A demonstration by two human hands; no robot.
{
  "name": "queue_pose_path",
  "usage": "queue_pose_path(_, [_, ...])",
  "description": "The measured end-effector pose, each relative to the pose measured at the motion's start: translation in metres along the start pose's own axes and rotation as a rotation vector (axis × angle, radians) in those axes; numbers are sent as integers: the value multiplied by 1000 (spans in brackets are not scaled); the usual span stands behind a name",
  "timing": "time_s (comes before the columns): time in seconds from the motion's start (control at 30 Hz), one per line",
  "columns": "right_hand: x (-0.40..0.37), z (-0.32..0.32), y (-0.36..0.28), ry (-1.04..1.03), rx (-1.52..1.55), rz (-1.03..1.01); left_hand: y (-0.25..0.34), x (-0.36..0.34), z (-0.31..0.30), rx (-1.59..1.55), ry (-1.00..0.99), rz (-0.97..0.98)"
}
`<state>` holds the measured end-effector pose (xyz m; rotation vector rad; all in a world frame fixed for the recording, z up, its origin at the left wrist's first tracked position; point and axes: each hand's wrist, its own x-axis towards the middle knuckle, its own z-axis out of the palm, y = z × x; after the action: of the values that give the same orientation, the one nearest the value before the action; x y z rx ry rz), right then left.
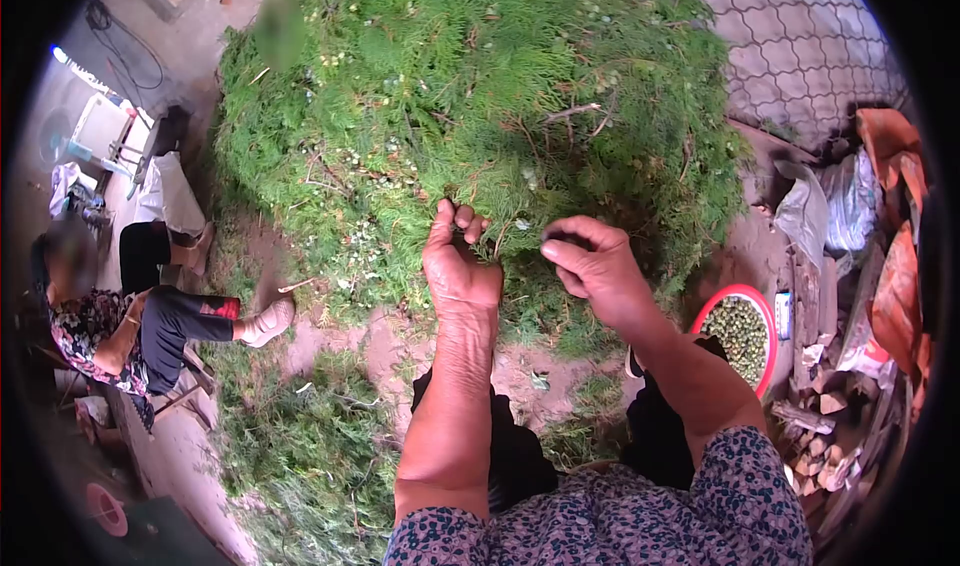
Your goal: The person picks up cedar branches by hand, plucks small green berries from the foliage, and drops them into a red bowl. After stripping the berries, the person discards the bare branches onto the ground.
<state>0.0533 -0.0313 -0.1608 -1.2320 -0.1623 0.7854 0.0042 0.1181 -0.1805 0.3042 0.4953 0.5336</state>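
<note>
My left hand (pixel 464 256) is raised palm-up with its fingers curled around a green conifer sprig (pixel 497 204), whose feathery tip spreads above the fingers. To the right, my right hand (pixel 597 266) is closed in a pinch, thumb against forefinger. Whatever lies between those fingertips, if anything, is too small to make out. The two hands are a short way apart, in front of a big heap of cut conifer branches (pixel 420 66) dotted with pale green cones. Beside my right forearm stands a red-rimmed basin (pixel 771 331) holding many small greenish-brown cones (pixel 733 336).
More cut greenery (pixel 300 446) lies on the ground at lower left. A seated person (pixel 180 316) is at the left, one foot near the heap. Split firewood (pixel 815 451), orange sheeting (pixel 893 286) and plastic bags (pixel 848 206) line the right side. Wire mesh (pixel 800 46) stands behind.
</note>
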Motion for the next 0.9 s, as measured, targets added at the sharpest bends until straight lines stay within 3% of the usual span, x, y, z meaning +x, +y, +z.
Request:
queue_pose_path(0.03, [1, 3, 0, 7, 5, -2, -4, 0, 0, 6, -2, -6])
queue_pose_path(0.1, [3, 4, 0, 53, -114, -246, -11, 0, 1, -28, -71, -48])
queue_pose_path(0.23, [15, -6, 7, 43, -131, -253, -28, -6, 9, 131, 13, -59])
queue_pose_path(0.27, [15, -7, 6, 50, -130, -251, -31, 1, -8, 123, -76, -110])
queue_pose_path(0.37, [15, -12, 3, 107, -334, -396, -34, -20, 26, 163, -28, -118])
queue_pose_path(0.43, [17, -15, 0, 177, -594, -712, -34, -20, 18, 240, 16, -99])
queue_pose_path(0.47, [18, -16, -2, 178, -595, -713, -36, -21, 17, 419, -106, -12])
queue_pose_path(0.5, [19, -17, -3, 180, -666, -841, -36, -22, 17, 596, -228, 78])
queue_pose_path(0.53, [19, -17, -4, 179, -736, -969, -35, -23, 20, 576, -246, 7])
queue_pose_path(0.67, [20, -21, 1, 107, -717, -968, -30, -27, 19, 594, -250, -69])
queue_pose_path(0.73, [14, -19, -6, 58, -637, -778, -29, -22, 13, 565, -229, -125])
queue_pose_path(0.77, [12, -18, -10, 56, -637, -780, -28, -22, 11, 537, -209, -184])
queue_pose_path(0.83, [8, -18, -18, -50, -281, -265, -27, -24, 12, 578, -153, -181])
queue_pose_path(0.9, [11, -27, -20, -142, -96, -216, -26, -24, 12, 619, -100, -178])
